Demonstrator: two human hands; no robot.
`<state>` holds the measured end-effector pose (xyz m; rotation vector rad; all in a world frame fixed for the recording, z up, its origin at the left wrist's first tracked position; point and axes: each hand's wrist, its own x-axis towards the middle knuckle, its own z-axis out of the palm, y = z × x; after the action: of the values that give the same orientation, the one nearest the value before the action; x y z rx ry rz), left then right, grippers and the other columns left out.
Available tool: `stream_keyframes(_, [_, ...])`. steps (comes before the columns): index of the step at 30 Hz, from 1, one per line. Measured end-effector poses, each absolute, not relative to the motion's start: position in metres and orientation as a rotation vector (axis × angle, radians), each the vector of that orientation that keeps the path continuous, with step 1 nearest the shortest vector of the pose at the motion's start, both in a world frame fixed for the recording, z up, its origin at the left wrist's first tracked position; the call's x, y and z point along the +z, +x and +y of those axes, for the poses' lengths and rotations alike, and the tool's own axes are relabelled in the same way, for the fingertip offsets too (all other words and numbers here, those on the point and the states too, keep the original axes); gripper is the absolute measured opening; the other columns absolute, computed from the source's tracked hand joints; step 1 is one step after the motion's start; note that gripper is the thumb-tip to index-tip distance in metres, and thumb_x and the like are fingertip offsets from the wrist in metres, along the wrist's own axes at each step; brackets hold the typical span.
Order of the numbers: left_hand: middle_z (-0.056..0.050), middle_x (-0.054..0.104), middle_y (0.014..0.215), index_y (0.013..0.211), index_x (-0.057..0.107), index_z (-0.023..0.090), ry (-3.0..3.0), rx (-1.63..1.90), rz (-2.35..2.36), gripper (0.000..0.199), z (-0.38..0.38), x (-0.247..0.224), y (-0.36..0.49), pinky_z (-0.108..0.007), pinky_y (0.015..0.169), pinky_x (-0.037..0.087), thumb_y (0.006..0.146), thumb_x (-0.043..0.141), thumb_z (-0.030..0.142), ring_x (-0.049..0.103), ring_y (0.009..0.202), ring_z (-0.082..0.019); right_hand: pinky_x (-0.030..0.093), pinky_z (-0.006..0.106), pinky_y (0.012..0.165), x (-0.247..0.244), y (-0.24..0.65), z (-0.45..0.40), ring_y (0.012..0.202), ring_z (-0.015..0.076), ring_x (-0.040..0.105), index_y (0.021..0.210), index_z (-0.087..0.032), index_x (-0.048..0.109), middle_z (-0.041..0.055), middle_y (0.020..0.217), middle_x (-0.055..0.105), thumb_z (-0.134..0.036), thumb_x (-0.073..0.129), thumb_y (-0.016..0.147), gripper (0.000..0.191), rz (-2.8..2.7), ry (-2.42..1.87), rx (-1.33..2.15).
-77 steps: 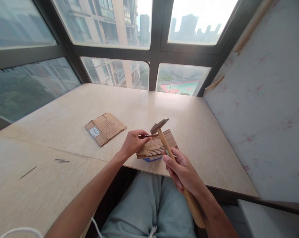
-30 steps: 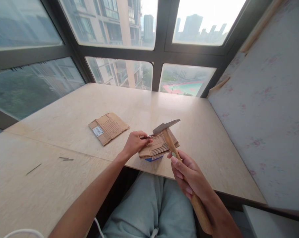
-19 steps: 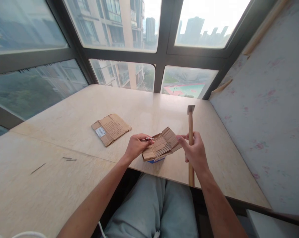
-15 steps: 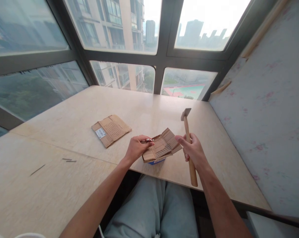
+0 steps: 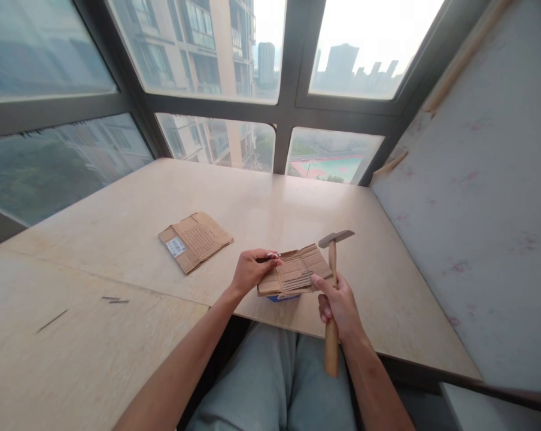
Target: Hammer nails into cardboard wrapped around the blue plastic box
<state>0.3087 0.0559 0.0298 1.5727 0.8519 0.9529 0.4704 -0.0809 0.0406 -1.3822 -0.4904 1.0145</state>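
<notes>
My right hand is wrapped around the wooden handle of a hammer, whose metal head stands up past the far side of the hand. The thumb of that hand rests at the right edge of a folded piece of brown cardboard. Part of a blue object shows beneath this cardboard; the rest is covered. Over the cardboard's left part, my left hand pinches a small dark thing with pale bits, too small to name.
A second flattened cardboard piece with a white label lies farther back on the left. Several thin metal rods lie on the pale tabletop. Windows border the far side, and a papered wall the right.
My right hand has shifted down and left with the hammer, whose head has turned and come lower. The cardboard flap beside it is pressed flatter. The left hand keeps its pinch.
</notes>
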Motion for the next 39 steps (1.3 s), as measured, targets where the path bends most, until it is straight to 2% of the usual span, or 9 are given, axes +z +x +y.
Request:
stream_keyframes(4, [-0.009,0.075,0.089,0.074,0.077,0.015,1.513,0.874,0.763,0.026,0.059,0.03,0.321,-0.029,0.078,0.053,0.061,0.083,0.037,0.069,0.086,-0.022,0.031,0.015,0.02,0.039,0.461,-0.096,0.027,0.0016,0.031,0.084,-0.021,0.044,-0.01,0.059,0.053,-0.045,0.078,0.07,0.044,-0.342,-1.367,0.954])
stream_keyframes(13, [-0.01,0.075,0.092,0.074,0.077,0.015,1.61,0.74,0.644,0.025,0.06,0.033,0.336,-0.028,0.076,0.053,0.065,0.081,0.038,0.068,0.087,-0.021,0.033,0.016,0.02,0.043,0.448,-0.117,0.027,0.0045,0.032,0.084,-0.022,0.043,-0.012,0.048,0.046,-0.048,0.079,0.07,0.046,-0.232,-1.417,0.787])
stream_keyframes(19, [-0.01,0.074,0.093,0.072,0.076,0.016,1.677,0.735,0.616,0.022,0.06,0.033,0.337,-0.028,0.076,0.053,0.068,0.079,0.037,0.068,0.086,-0.02,0.033,0.016,0.022,0.051,0.454,-0.125,0.026,0.008,0.032,0.088,-0.024,0.044,-0.0136,0.037,0.033,-0.056,0.071,0.076,0.044,-0.306,-1.527,0.7])
stream_keyframes(22, [-0.01,0.074,0.093,0.072,0.076,0.016,1.676,0.742,0.617,0.021,0.06,0.033,0.337,-0.027,0.074,0.053,0.068,0.079,0.037,0.068,0.085,-0.019,0.035,0.017,0.023,0.066,0.458,-0.136,0.027,0.0077,0.035,0.092,-0.024,0.046,-0.0087,0.045,0.048,-0.06,0.059,0.085,0.039,-0.375,-1.546,0.538])
stream_keyframes(24, [-0.01,0.073,0.093,0.072,0.077,0.016,1.679,0.746,0.615,0.021,0.059,0.033,0.337,-0.026,0.073,0.053,0.067,0.08,0.036,0.067,0.083,-0.018,0.033,0.017,0.022,0.082,0.461,-0.145,0.026,0.005,0.034,0.094,-0.024,0.045,-0.0025,0.066,0.064,-0.061,0.053,0.088,0.039,-0.429,-1.483,0.508])
stream_keyframes(26, [-0.01,0.072,0.093,0.072,0.077,0.017,1.691,0.75,0.61,0.021,0.059,0.033,0.338,-0.026,0.073,0.053,0.068,0.08,0.036,0.067,0.082,-0.018,0.029,0.015,0.021,0.102,0.467,-0.155,0.025,0.0027,0.032,0.098,-0.024,0.046,0.0008,0.077,0.068,-0.061,0.054,0.087,0.04,-0.49,-1.442,0.588])
stream_keyframes(31, [-0.011,0.072,0.098,0.074,0.077,0.017,1.688,0.776,0.588,0.02,0.061,0.031,0.339,-0.029,0.083,0.053,0.067,0.081,0.035,0.066,0.095,-0.02,0.023,0.012,0.021,0.135,0.482,-0.164,0.023,0.0026,0.027,0.104,-0.023,0.05,-0.0044,0.058,0.058,-0.062,0.056,0.084,0.045,-0.61,-1.454,1.152])
stream_keyframes(34, [-0.011,0.072,0.098,0.074,0.077,0.016,1.665,0.786,0.585,0.02,0.061,0.03,0.339,-0.029,0.085,0.052,0.067,0.081,0.035,0.066,0.099,-0.022,0.025,0.012,0.021,0.13,0.487,-0.154,0.023,0.0031,0.027,0.105,-0.022,0.049,-0.0062,0.054,0.056,-0.062,0.055,0.084,0.046,-0.696,-1.427,1.432])
stream_keyframes(39, [-0.011,0.072,0.096,0.072,0.077,0.015,1.677,0.77,0.62,0.022,0.06,0.032,0.338,-0.028,0.079,0.053,0.065,0.082,0.036,0.067,0.092,-0.021,0.027,0.012,0.02,0.111,0.488,-0.131,0.023,0.0032,0.028,0.097,-0.022,0.048,-0.0088,0.054,0.051,-0.058,0.055,0.086,0.039,-0.765,-1.486,1.508])
